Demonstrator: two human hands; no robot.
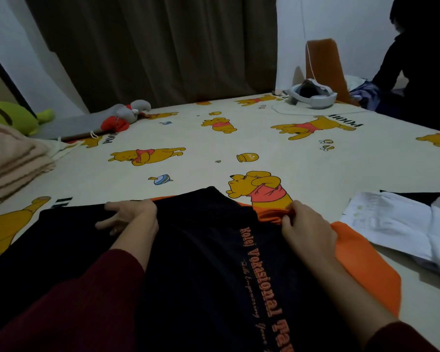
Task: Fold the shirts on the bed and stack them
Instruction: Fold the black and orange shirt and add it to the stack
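Dark maroon ribbed sleeves [61,308] pushed up both forearms.

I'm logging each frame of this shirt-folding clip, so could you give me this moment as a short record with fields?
setting: bed with a cartoon bear sheet
item in work: black and orange shirt, spread flat, printed side up
left hand: fingers relaxed, resting on the black cloth
right hand: pinching the orange cloth at the shirt's far edge
other shirts: white shirt lying to the right, not folded neatly
elsewhere on bed: folded pink blanket, grey plush toy, white headset
stack: none seen yet
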